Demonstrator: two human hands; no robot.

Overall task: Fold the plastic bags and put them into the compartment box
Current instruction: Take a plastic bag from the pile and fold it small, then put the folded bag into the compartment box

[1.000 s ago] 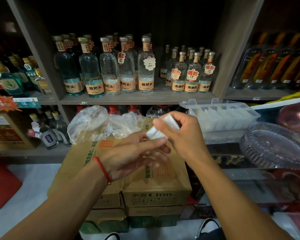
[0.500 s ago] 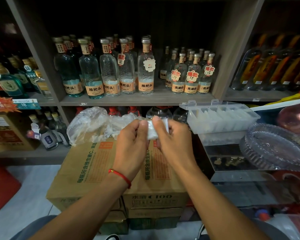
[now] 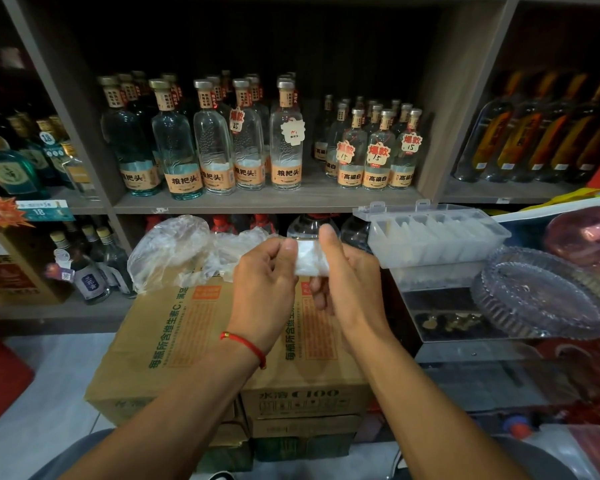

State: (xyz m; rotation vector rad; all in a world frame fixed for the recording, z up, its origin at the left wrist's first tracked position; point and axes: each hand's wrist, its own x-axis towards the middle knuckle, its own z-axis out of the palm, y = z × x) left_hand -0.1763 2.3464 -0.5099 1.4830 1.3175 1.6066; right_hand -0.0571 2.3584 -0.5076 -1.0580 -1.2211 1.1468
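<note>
- The left hand point(image 3: 264, 282) and right hand point(image 3: 349, 282) meet in front of the chest, above two cartons point(image 3: 174, 341) stacked on the floor.
- Between them is a small folded bag point(image 3: 309, 259), a white, flat packet held up in the air, clear of the cartons.
- The left grip is closed on the bag's left edge, thumb on the near face, the other fingers hidden behind it.
- The right grip is closed on the bag's right edge, thumb upright along the near face, with fingers curled below and behind.
- A red string point(image 3: 245, 346) circles the left wrist.
- Loose bags point(image 3: 177, 251), clear and crumpled, lie in a heap on the far end of the left carton, just beyond the left hand.
- The box point(image 3: 437, 237), clear plastic with its lid open at the back, sits to the right of the hands on a clear case point(image 3: 440, 306); its row of compartments holds white folded packets.
- A clear glass dish point(image 3: 541, 292) rests near the box, to its right and closer to the camera.
- The shelf point(image 3: 264, 202) behind carries rows of clear bottles point(image 3: 219, 150) with orange labels, some with price tags.
</note>
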